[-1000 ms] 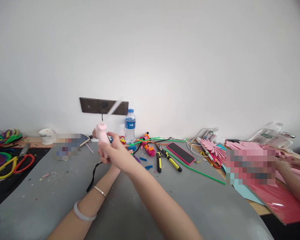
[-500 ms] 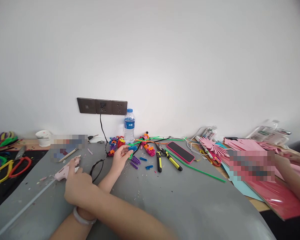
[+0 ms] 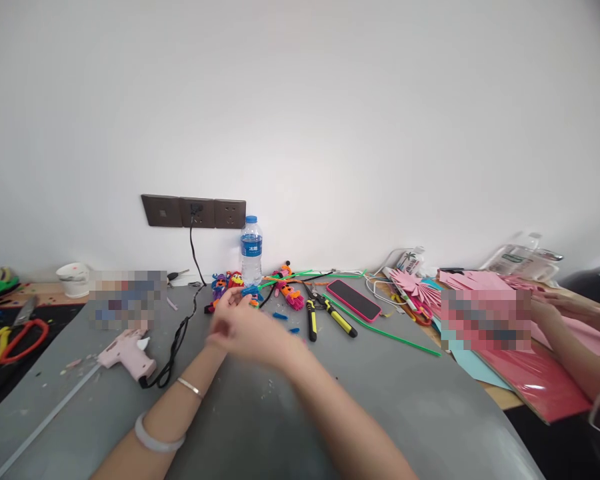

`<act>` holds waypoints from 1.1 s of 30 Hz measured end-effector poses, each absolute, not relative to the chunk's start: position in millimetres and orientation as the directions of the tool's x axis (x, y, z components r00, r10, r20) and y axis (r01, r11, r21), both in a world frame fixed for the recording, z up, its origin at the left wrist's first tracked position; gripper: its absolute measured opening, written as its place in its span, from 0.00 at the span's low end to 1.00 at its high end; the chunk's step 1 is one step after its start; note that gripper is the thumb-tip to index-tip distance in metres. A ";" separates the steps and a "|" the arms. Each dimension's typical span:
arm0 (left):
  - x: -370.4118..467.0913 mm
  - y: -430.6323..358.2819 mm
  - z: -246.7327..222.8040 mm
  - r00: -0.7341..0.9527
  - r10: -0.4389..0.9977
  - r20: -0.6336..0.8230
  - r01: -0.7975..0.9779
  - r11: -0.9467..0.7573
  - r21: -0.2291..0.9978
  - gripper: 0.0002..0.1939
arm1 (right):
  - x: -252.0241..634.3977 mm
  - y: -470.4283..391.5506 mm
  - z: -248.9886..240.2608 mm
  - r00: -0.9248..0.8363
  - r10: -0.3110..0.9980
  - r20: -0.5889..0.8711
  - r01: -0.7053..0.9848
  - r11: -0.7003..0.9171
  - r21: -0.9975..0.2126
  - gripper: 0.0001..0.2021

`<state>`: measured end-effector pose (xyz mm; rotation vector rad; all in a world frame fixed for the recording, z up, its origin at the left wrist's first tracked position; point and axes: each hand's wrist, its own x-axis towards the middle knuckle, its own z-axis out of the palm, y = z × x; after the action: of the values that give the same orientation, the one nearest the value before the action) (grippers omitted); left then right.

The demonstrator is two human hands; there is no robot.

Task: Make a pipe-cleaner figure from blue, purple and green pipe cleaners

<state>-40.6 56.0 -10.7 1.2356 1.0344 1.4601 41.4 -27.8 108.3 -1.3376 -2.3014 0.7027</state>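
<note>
My left hand (image 3: 229, 301) pinches a small blue fuzzy piece (image 3: 251, 291) in front of the water bottle (image 3: 251, 250). Across it lies my right hand (image 3: 257, 335), smeared by motion, its fingers near the left hand and wrist; what they hold, if anything, is hidden. On the grey table (image 3: 380, 400) at the left rests a pink glue gun (image 3: 130, 353) with a long glue stick in its back, no hand on it. Colourful fuzzy figures (image 3: 290, 293) lie beyond my hands, and small blue pieces (image 3: 280, 315) are to their right.
Yellow-black pliers (image 3: 339, 319), a pink-edged phone (image 3: 354, 300) and a green stem (image 3: 405, 340) lie right of centre. A black cord (image 3: 179, 340) runs to the wall socket. Scissors (image 3: 27, 340) and a white cup (image 3: 74, 280) are left. Another person's hands (image 3: 555, 313) touch pink paper at right.
My right hand has let go of the glue gun and moved right, over my left hand. The glue gun now lies on the table. The view has shifted slightly.
</note>
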 end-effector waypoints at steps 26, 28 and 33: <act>-38.2 50.6 -4.5 0.037 0.989 0.146 -0.123 -0.141 0.982 0.21 | 152.8 21.8 37.4 -0.067 0.993 -0.096 0.855 0.007 -0.519 0.03; -37.8 50.5 -4.1 0.044 0.990 0.135 -0.139 -0.128 0.982 0.21 | 161.4 23.4 37.2 -0.133 0.988 -0.073 0.754 0.053 -0.654 0.03; -36.3 47.8 -0.5 0.066 0.986 0.153 -0.147 -0.142 0.979 0.19 | 173.3 28.8 39.3 -0.128 0.991 0.028 0.207 0.054 -0.977 0.12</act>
<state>-36.3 47.8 -0.5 1.2449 0.9735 1.3223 173.3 28.8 39.3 -1.2707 -1.4784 1.1612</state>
